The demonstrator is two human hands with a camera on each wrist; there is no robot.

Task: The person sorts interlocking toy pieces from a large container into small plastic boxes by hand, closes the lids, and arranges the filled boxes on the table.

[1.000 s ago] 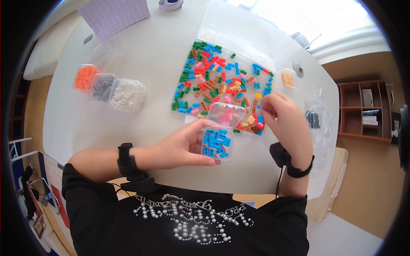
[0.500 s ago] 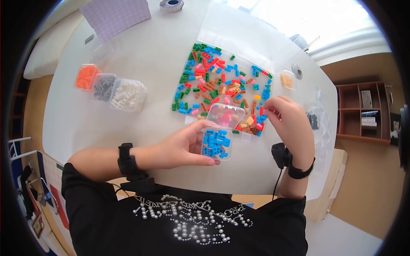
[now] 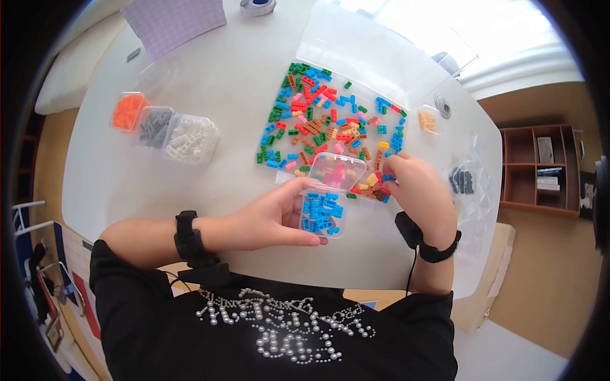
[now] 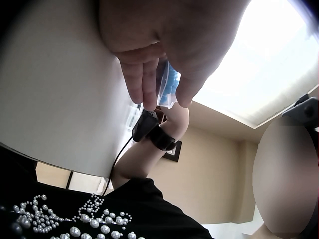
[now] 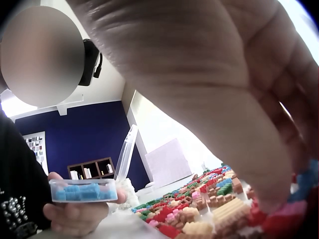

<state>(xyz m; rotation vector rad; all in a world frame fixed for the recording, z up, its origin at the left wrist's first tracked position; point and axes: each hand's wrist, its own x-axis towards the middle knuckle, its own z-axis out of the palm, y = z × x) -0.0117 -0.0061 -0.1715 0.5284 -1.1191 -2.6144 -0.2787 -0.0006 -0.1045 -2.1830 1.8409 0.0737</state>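
In the head view my left hand (image 3: 270, 216) grips a small clear plastic box (image 3: 344, 223) between thumb and fingers. Blue toy bricks (image 3: 321, 213) lie inside it, and its hinged lid (image 3: 337, 166) stands raised on the far side. A wide clear tray (image 3: 367, 95) behind it is strewn with red, green, blue, brown, tan and pink bricks. At the tray's near right corner is my right hand (image 3: 422, 190), reaching down among the bricks. Thumb and fingertips pinch a blue brick (image 5: 303, 186) in the right wrist view, just over red and pink ones.
To the left stand small boxes of orange bricks (image 3: 129, 112), grey bricks (image 3: 154, 127) and white bricks (image 3: 192, 140). A box of tan bricks (image 3: 429, 119) is right of the tray, dark bricks (image 3: 462, 180) beyond. A tape roll (image 3: 258, 6) and a checked sheet (image 3: 175, 25) lie far back.
My right hand has drawn slightly back to the right, then lowered and moved nearer me, to the tray's near right corner. The left hand and its box have stayed put.
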